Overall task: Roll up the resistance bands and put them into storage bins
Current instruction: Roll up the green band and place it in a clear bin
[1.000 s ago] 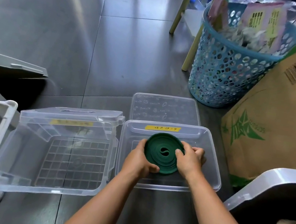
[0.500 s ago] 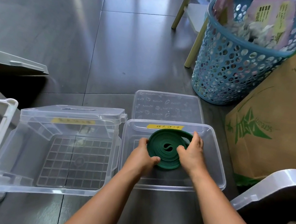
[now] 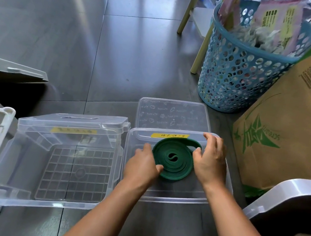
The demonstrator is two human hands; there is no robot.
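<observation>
Head view: the green resistance band [image 3: 174, 159], coiled flat, sits inside the clear storage bin [image 3: 168, 198] at lower centre of the frame, below its yellow label [image 3: 170, 136]. My left hand [image 3: 142, 169] grips the coil's left edge, with the thumb hooked over the lower wraps. My right hand [image 3: 211, 163] is relaxed against the right side, its thumb touching the outer wrap. That loose end [image 3: 187, 141] bows away at the top, so I judge the coil wants to spring open. I'd tuck the end in, press the coil flat, then let go with the right hand first.
</observation>
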